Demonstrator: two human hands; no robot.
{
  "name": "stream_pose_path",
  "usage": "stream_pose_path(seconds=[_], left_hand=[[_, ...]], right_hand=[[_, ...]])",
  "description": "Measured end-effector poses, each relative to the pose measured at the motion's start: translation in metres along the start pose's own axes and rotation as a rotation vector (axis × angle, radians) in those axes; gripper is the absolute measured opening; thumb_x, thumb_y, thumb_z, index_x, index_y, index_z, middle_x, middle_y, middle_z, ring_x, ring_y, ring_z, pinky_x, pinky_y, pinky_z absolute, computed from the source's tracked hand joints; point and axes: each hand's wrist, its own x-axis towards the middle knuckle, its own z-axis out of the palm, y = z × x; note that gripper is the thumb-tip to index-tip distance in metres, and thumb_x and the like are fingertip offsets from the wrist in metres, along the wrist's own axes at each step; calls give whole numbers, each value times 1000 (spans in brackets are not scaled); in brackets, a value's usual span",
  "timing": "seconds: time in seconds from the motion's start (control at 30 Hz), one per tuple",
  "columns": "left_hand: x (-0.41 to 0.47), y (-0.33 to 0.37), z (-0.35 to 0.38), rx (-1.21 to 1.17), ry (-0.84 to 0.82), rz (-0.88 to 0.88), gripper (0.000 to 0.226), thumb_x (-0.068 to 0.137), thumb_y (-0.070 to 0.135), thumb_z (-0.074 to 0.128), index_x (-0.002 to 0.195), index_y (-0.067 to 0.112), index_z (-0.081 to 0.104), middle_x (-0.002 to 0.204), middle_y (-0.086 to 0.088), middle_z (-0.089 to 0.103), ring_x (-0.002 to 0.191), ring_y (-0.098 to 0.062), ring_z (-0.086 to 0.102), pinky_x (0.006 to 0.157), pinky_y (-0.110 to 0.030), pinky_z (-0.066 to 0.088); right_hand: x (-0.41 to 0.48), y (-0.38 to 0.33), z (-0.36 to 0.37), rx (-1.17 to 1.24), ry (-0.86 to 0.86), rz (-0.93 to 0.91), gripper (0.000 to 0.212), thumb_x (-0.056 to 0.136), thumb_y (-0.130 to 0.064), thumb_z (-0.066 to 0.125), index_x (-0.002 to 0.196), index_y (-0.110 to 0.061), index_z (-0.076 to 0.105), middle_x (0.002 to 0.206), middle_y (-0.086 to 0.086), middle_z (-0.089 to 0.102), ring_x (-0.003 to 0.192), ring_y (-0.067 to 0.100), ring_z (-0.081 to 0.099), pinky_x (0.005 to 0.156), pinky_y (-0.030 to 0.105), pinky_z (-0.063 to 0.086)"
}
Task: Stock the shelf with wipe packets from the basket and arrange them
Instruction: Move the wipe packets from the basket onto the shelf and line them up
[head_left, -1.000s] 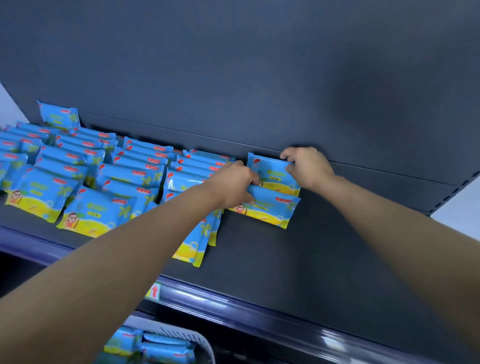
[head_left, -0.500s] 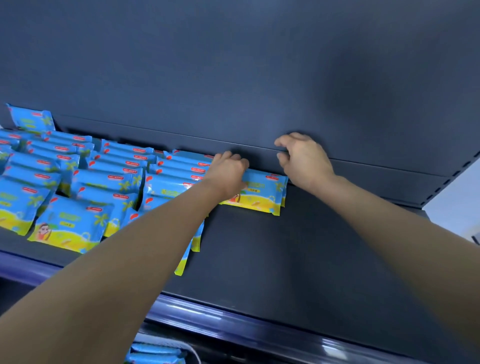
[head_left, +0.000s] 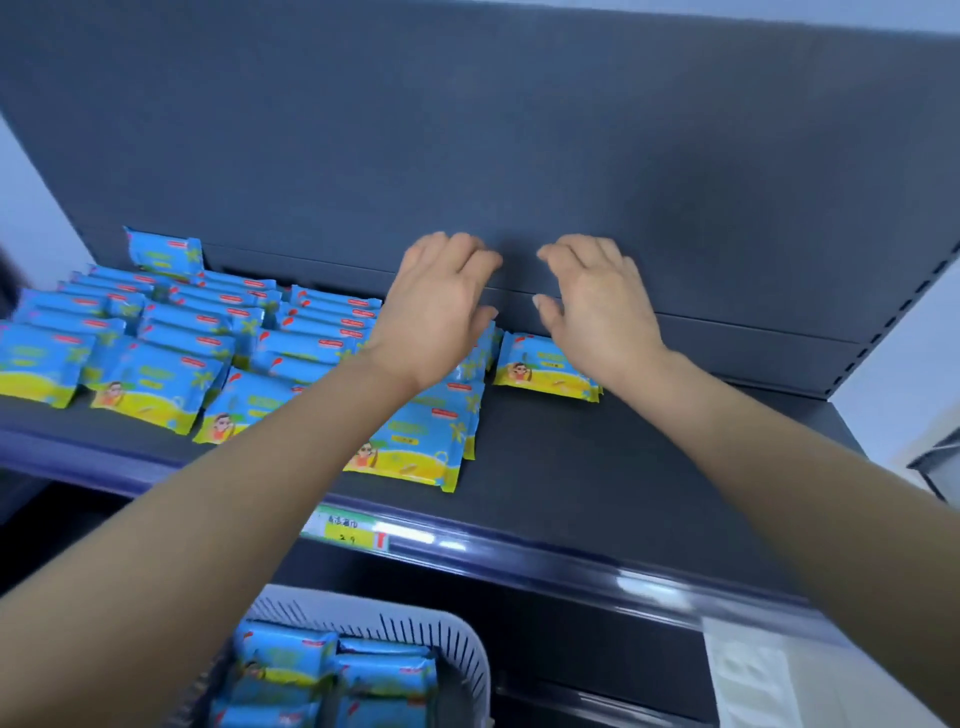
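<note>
left hand (head_left: 436, 312) and right hand (head_left: 597, 317) both bare; left forearm (head_left: 208, 519) and right forearm (head_left: 789, 467) bare to the frame edge; thumbnails look short

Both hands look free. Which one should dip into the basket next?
Probably left: the left hand is open, and its forearm crosses above the basket, low and left of centre. The right hand, also open, is farther right.

both arms reach forward, bare to the wrists. left hand (head_left: 434, 312) and right hand (head_left: 595, 306) hover side by side, palms down, fingers loosely spread, holding nothing.
</note>
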Motion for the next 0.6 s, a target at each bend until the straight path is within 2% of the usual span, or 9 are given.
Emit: stream_pose_path(seconds=[0.13,0.33,0.47,0.6], left_hand=[[-24,-5,-71,34,140,59,50,68,18,69,113,1,57,108,-17,58,101,-26,42,98,-38,29],[-64,-7,-166,75,271,119,56,68,20,70,117,2,51,113,-20,56,105,-26,40,98,-39,29],[-95,-10,-206,78,309,156,53,74,23,68,120,2,51,116,-19,56,106,-29,42,99,-41,30],[-141,-17,-213,19,288,139,51,78,27,64,121,2,52,118,-19,55,108,-32,46,97,-40,31]], right_hand=[[-15,-49,-41,-25,106,-23,44,88,-20,59,129,-7,49,133,10,48,123,32,41,96,41,34],[-42,-119,-96,-34,295,-38,52,83,-20,65,130,-5,49,137,15,45,125,36,42,95,47,37],[-65,-159,-115,-16,407,-77,52,78,-19,66,126,-3,52,132,17,51,120,39,47,92,49,41],[-93,-191,-104,28,409,-102,51,74,-17,66,122,-2,55,127,17,54,115,40,51,88,47,42]])
